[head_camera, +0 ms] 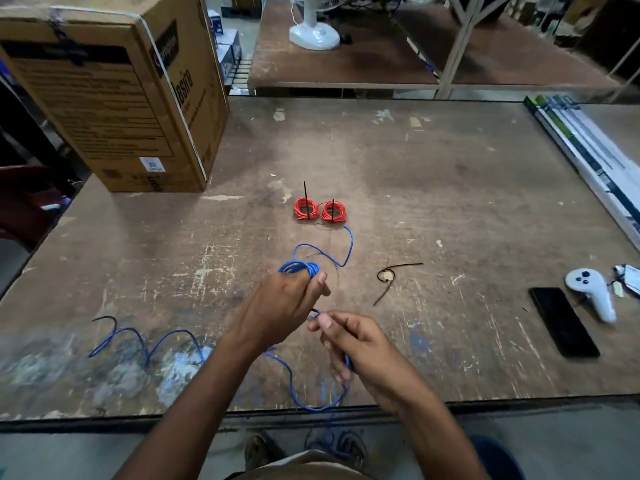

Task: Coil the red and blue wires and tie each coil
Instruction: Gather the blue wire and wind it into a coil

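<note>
Left hand [282,301] holds blue coil [300,268] mid-table, near front edge.

A large cardboard box [117,98] stands on the far left corner of the worn wooden table [450,188]. Near the right edge lie a black phone [562,322] and, just beside it, a white controller [590,292], with long flat packages [588,150] running along the far right side. Beyond, a white fan base [313,34] sits on a second table [381,64].
</note>
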